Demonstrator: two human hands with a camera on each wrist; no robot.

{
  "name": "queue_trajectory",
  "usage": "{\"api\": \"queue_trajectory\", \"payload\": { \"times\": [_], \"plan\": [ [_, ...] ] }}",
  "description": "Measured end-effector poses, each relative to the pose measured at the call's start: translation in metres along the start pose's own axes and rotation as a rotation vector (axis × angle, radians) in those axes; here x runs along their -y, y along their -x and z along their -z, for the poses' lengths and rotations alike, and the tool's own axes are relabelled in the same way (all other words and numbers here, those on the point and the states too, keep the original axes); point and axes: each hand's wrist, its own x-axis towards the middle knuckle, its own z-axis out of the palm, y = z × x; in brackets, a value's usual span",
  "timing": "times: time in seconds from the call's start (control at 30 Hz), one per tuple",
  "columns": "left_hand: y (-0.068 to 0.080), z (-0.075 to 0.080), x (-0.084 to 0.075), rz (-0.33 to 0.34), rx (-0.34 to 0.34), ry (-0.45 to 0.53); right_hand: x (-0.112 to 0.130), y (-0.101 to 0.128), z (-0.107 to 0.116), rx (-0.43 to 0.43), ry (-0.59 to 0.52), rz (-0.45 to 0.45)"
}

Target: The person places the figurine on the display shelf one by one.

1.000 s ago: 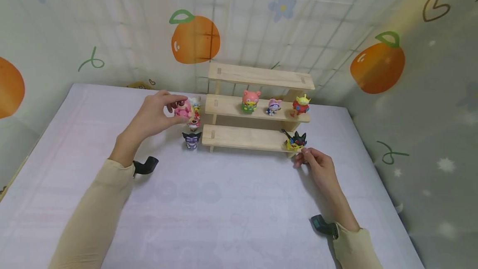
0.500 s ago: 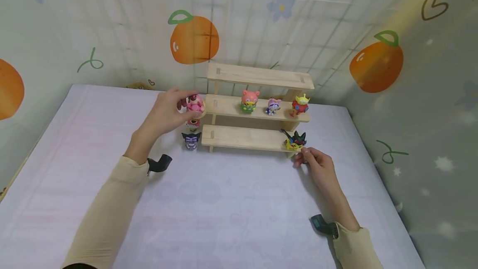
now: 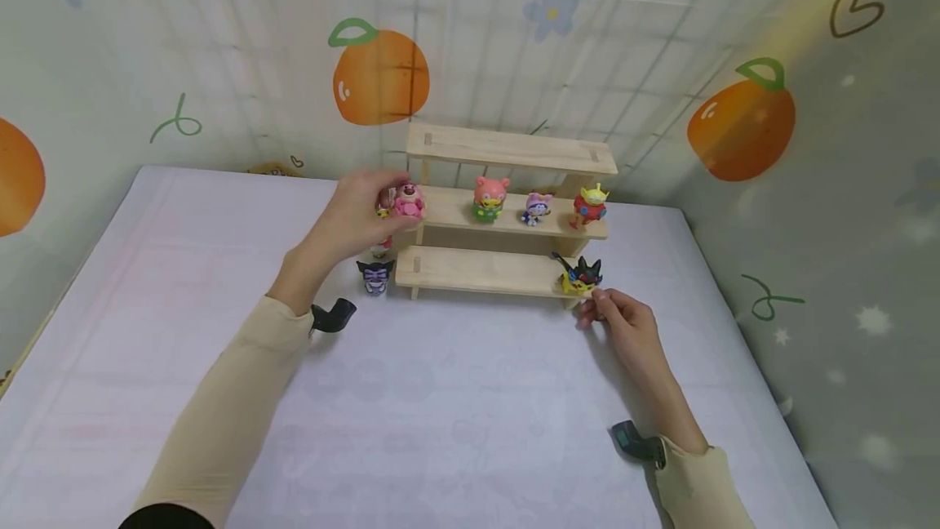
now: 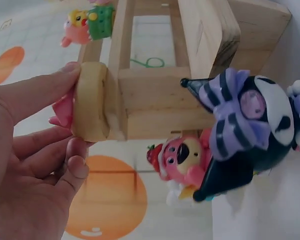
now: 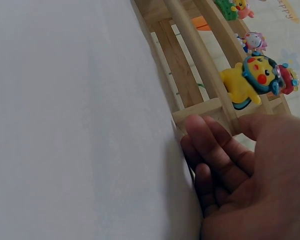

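Note:
My left hand (image 3: 341, 219) pinches a pink bear figurine (image 3: 410, 201) between thumb and fingers at the left end of the middle step of a three-step wooden display shelf (image 3: 470, 268). In the left wrist view its thick tan base (image 4: 92, 102) faces the camera, close to the shelf's end; whether it touches the step I cannot tell. My right hand (image 3: 624, 329) grips the front right corner of the lowest step with thumb and fingertips. Beside that thumb, a yellow figurine in a black hood (image 5: 245, 82) stands on the step.
On the middle step stand a pink-and-green figurine (image 3: 489, 200), a small purple-and-white one (image 3: 538, 209) and a green-headed alien figurine (image 3: 590, 206). Left of the shelf, a black-and-purple figurine (image 3: 375, 277) and a red-pink bear figurine (image 4: 185, 157) stand on the white table (image 3: 441, 415).
My left hand has carried the pink bear figurine rightward, from above the figurines left of the shelf to the middle step's left end. My right hand has stayed at the shelf corner.

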Motion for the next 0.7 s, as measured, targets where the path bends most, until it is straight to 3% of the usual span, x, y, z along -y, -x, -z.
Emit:
{"api": "queue_trajectory", "payload": {
  "times": [0.23,0.7],
  "plan": [
    [-0.009,-0.007,-0.003,0.041,0.003,0.080,0.000,-0.001,0.000,0.012,0.000,-0.001],
    [-0.018,-0.018,-0.005,0.095,-0.070,0.105,0.001,0.001,0.001,0.016,0.001,0.001]
  ]
}}
